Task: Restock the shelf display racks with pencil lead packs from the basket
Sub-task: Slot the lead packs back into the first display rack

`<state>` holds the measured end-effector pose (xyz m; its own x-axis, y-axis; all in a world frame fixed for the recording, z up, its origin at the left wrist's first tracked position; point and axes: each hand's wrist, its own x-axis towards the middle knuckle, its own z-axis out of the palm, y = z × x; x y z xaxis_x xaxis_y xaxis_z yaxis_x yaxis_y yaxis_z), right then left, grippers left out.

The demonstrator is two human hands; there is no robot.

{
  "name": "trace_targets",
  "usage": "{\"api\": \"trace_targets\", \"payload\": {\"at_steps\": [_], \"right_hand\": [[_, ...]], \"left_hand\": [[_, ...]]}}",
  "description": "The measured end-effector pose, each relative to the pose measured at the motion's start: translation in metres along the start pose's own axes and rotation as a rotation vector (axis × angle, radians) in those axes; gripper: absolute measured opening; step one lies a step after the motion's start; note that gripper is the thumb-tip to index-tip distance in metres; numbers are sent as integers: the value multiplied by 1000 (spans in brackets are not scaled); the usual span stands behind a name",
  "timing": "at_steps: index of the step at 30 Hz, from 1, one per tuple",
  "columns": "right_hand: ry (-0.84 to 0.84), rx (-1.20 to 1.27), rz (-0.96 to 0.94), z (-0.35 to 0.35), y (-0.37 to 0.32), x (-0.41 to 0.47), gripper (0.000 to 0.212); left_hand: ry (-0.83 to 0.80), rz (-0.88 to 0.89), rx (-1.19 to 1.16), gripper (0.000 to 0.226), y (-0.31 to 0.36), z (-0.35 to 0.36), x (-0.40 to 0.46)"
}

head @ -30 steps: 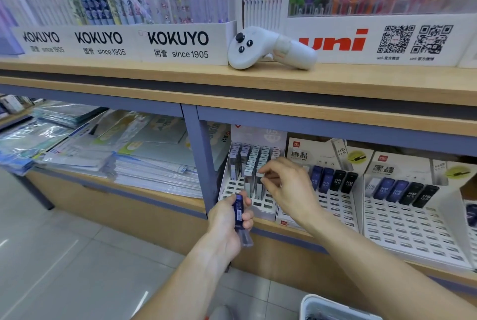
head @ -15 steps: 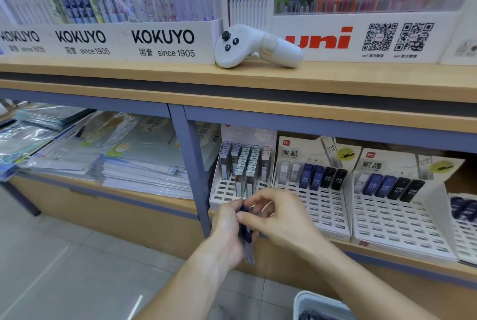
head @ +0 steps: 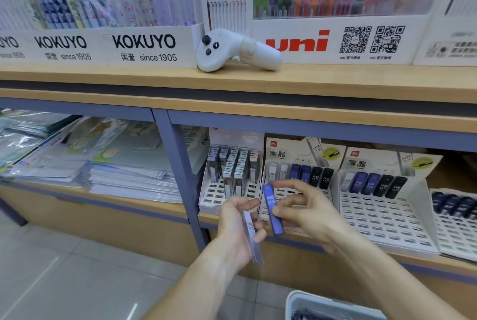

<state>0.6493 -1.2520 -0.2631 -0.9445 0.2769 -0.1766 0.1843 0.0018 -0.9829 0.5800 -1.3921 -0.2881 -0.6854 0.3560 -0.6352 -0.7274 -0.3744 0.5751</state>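
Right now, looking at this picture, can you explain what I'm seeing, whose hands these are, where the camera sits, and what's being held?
The camera is worn on a person's head, looking down at their own two bare hands in a stationery shop. The right hand pinches a blue lead pack. The left hand holds a pale lead pack. Behind them, white display racks on the lower shelf hold rows of packs. A white basket sits at the bottom edge. A white game-style controller lies on the upper shelf.

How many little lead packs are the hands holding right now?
2: a blue lead pack pinched in the right hand, and a clear lead pack gripped in the left hand. More could hide behind the fingers.
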Motion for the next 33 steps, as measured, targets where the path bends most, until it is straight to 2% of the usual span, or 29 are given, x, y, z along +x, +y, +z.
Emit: {"api": "trace_targets", "payload": {"at_steps": [3,6,9,13,18,22,26,29,33], "right_hand": [[148,-104,-107,-23,12,17,60],[345,-383,-265,-43,23,35,57],[491,-539,-437,-55,33,47,56],[488,-729,-574,-55,46,60,53],[410,-795,-559,-47,57,72,49],[410,-768,-575,-46,61,76,46],[360,-844,-603,-46,67,82,45],[421,-913,-641,-44,73,84,41],[547,-1001,-655,-41,66,80,40]], "left_hand": [[22,21,-34,44,2,-1,0],[9,47,-32,50,4,0,-3],[-27,43,-34,52,5,0,-5],[-56,42,-43,47,6,0,-3],[-78,45,7,24,5,-2,-2],[-60,70,51,23,2,-1,-2],[-46,66,54,24,2,3,-5],[-53,78,58,32,4,4,-7],[-81,114,113,26,2,2,-8]]}}
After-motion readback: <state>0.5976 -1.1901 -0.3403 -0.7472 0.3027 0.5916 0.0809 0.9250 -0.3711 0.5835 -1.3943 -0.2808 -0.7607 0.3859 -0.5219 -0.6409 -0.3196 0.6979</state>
